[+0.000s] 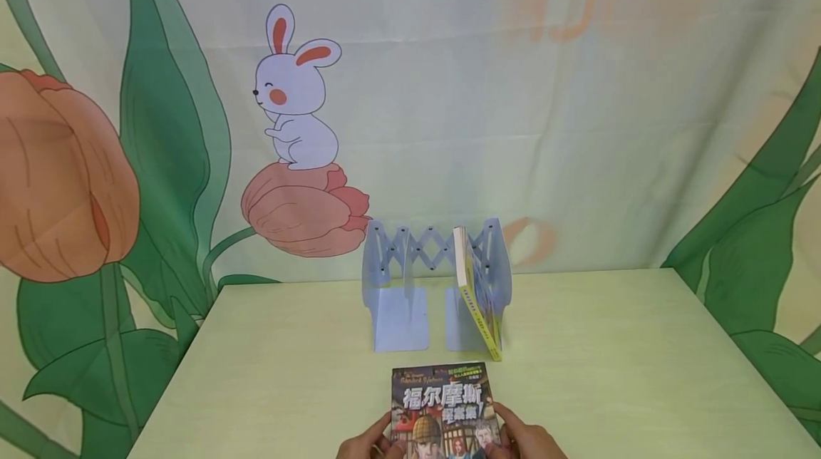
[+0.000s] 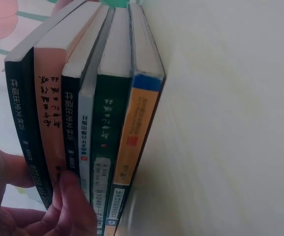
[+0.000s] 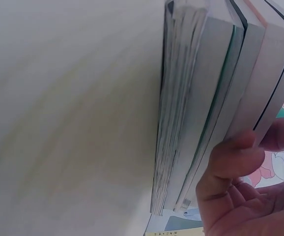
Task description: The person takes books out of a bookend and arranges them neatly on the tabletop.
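A stack of several books (image 2: pixel 115 103) lies on the table, spines toward the left hand and page edges (image 3: pixel 201 98) toward the right. Its top book (image 1: pixel 442 395) has a dark illustrated cover with large white Chinese characters. My left hand (image 1: pixel 370 441) grips the stack's upper part from the left, thumb on the cover and fingers against the upper spines. On the opposite side my right hand (image 1: pixel 531 439) holds the same upper part, fingers against the page edges. How many books the hands hold between them I cannot tell.
Behind the stack stands a pale blue expandable book rack (image 1: pixel 400 320) with upright dividers. A yellow-spined book (image 1: pixel 479 323) leans inside its right section. The pale green table (image 1: pixel 276 373) meets a curtain (image 1: pixel 436 124) printed with flowers and a rabbit.
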`<state>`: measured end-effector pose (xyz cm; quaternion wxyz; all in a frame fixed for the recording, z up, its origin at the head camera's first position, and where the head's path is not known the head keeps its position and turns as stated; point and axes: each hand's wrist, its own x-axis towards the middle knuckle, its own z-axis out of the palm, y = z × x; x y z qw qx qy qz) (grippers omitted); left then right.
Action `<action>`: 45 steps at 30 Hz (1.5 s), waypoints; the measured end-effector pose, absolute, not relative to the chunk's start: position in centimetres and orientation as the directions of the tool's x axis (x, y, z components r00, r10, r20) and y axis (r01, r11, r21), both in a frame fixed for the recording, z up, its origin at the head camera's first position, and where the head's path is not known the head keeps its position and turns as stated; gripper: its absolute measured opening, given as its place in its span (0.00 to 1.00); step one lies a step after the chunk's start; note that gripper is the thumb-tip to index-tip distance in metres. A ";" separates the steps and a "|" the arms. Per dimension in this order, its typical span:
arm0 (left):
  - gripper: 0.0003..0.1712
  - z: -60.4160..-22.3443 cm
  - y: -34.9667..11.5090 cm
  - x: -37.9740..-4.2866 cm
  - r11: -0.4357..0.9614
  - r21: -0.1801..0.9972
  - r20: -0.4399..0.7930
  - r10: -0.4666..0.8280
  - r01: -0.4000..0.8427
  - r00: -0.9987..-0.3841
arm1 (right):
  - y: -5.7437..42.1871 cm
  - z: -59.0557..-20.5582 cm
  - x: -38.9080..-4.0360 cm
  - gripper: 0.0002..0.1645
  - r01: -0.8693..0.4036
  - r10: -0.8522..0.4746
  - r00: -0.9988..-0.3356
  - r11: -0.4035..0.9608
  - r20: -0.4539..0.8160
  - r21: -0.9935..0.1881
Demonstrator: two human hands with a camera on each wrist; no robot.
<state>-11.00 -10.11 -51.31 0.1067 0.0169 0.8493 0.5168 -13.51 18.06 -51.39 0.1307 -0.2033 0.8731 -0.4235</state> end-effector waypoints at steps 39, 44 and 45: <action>0.37 -48.9 -9.4 -11.2 0.850 0.427 0.383 0.137 0.307 -0.913 | 18.6 -48.3 -13.9 0.35 -0.456 -0.385 -0.890 0.724 0.245 -0.518; 0.43 -48.2 -8.9 -11.5 0.862 0.448 0.219 0.152 0.237 -0.964 | 18.7 -48.8 -14.1 0.38 -0.539 -0.419 -0.834 0.756 0.358 -0.371; 0.44 -48.0 -8.8 -11.6 0.861 0.459 0.181 0.152 0.221 -0.972 | 18.8 -48.8 -14.1 0.39 -0.540 -0.422 -0.833 0.762 0.358 -0.357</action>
